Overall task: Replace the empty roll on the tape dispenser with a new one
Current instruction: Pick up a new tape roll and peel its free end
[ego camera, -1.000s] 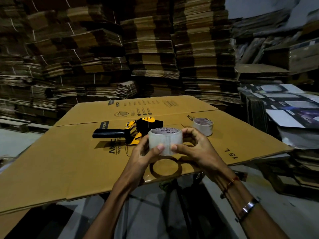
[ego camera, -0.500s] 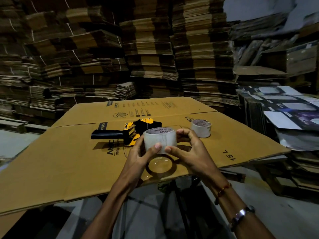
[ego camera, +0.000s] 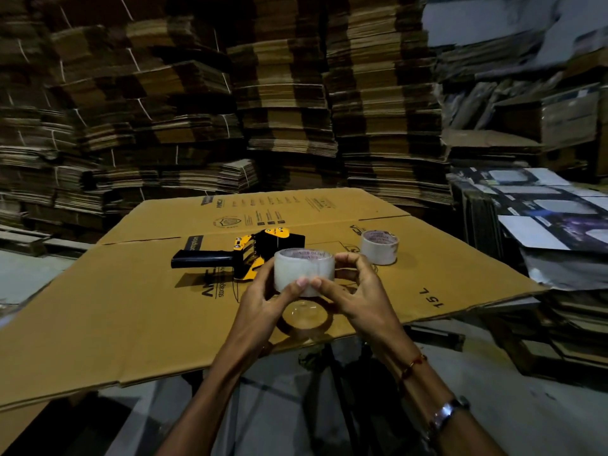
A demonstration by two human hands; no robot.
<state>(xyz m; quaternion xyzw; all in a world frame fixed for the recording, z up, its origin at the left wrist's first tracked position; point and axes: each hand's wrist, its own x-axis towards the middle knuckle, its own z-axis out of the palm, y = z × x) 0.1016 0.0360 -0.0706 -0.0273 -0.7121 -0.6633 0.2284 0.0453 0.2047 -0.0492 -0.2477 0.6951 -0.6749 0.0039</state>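
Observation:
I hold a clear tape roll (ego camera: 304,271) upright above a flattened cardboard box (ego camera: 131,307), both hands on it. My left hand (ego camera: 263,301) grips its left side and my right hand (ego camera: 352,291) its right side, with both thumbs meeting on the front face. Just behind the roll lies the black and yellow tape dispenser (ego camera: 243,255) on its side, handle pointing left. A second, whitish roll (ego camera: 379,246) stands on the cardboard to the right. Below my hands a clear ring of tape (ego camera: 304,319) lies flat on the cardboard.
The cardboard sheet rests on a stand whose legs (ego camera: 329,373) show beneath its near edge. Tall stacks of flattened cartons (ego camera: 279,110) fill the background. Printed box sheets (ego camera: 543,218) are piled at the right. Bare floor (ego camera: 29,274) lies to the left.
Both hands with the clear roll have shifted slightly left and away from me, and my thumbs have drawn closer together on its front. Dispenser and other rolls have stayed put.

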